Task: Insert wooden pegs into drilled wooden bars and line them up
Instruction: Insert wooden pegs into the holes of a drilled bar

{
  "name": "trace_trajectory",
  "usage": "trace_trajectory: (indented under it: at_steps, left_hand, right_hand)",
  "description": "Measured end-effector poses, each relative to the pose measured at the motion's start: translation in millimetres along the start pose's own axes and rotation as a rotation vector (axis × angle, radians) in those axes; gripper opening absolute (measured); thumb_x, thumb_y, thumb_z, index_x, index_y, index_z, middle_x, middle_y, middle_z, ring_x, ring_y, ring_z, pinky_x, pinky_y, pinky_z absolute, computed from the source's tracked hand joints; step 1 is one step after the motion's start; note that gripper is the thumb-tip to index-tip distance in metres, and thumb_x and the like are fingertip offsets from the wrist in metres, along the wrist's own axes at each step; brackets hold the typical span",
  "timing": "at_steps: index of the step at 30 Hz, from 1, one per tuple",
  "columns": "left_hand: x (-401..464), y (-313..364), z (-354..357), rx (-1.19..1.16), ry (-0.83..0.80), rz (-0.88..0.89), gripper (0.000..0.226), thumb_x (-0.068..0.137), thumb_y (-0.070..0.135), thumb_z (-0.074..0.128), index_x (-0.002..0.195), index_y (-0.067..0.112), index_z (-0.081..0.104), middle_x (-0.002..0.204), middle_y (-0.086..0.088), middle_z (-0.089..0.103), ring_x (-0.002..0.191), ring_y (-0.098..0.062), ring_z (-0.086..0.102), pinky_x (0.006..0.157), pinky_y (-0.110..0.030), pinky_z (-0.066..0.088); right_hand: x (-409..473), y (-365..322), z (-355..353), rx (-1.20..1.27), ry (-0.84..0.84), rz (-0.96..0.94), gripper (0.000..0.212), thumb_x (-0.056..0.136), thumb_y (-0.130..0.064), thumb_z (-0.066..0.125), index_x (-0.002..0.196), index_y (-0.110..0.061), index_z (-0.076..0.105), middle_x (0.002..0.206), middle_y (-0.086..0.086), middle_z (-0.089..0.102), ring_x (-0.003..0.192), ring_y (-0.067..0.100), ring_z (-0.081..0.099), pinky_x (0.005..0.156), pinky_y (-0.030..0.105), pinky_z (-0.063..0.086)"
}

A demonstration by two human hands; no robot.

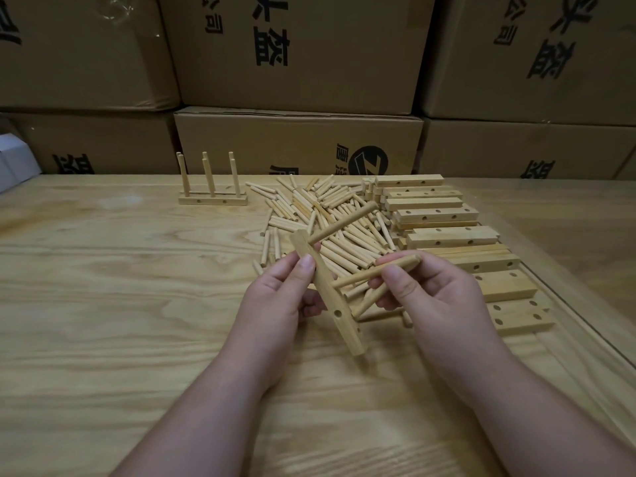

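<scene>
Surroundings: boxes (296, 53) stacked beyond the table (103, 304); finished bars (213, 199) with upright pegs far left of both hands.
Stock: loose pegs (330, 215) just beyond the hands; drilled bars (447, 235) beside the right hand.
Bar (327, 294): tilted, gripped by left hand (275, 297), one peg seated at its top.
Peg (375, 270): pinched by right hand (433, 297), tip meeting the bar's middle.

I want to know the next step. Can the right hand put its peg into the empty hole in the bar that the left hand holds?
Probably yes. The right hand pinches a peg beside the bar gripped by the left hand. The empty hole faces up, uncovered by fingers, below the peg already seated.
</scene>
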State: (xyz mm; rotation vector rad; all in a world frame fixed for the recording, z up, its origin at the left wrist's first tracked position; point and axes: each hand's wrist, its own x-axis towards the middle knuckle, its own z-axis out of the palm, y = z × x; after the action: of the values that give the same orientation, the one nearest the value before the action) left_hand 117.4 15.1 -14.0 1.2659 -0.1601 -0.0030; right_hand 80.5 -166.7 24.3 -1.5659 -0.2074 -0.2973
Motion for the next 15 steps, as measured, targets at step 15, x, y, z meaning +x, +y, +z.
trace_trajectory:
  at_steps: [15]
  left_hand:
    - [-6.8, 5.0, 4.1, 0.071, -0.041, 0.032, 0.046, 0.076, 0.036, 0.076, 0.121, 0.025, 0.072, 0.105, -0.001, 0.078, 0.095, -0.013, 0.072, 0.075, -0.022, 0.056]
  right_hand:
    - [1.7, 0.7, -2.1, -0.007, 0.025, -0.003, 0.013, 0.079, -0.031, 0.070, 0.086, -0.020, 0.072, 0.081, 0.009, 0.074, 0.064, 0.020, 0.069, 0.058, 0.026, 0.057]
